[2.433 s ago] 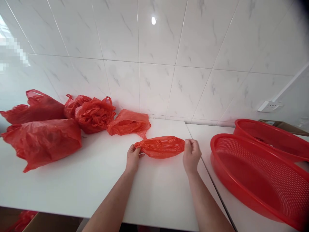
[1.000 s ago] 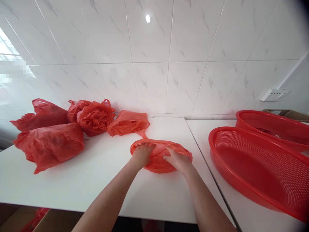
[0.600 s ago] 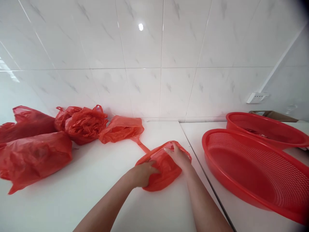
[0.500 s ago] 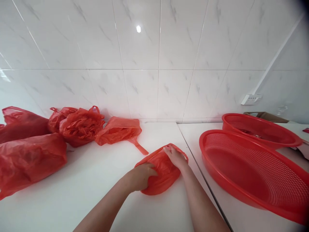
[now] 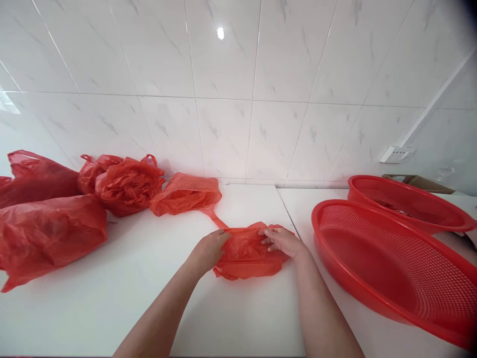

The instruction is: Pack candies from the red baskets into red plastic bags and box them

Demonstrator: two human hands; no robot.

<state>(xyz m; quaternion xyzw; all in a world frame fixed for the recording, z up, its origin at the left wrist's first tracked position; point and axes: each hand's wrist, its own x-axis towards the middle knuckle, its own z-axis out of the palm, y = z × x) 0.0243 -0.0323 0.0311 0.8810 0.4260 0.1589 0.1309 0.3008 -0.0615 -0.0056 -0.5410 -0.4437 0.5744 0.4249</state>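
The fingers of your left hand curve over the left end of the thin red plastic bag, thumb hidden, so you can't tell whether they pinch it. The fingers of your right hand are loosely curled and slightly parted at its upper right; a firm grip can't be made out either. The bag lies on the bench, just below and right of the frame's centre. It looks feather-light, limp and slippery, likely to crease or stretch, so its two side edges seem the best hold. Beyond, an opened red bag sits upper left, a perforated red basket right.
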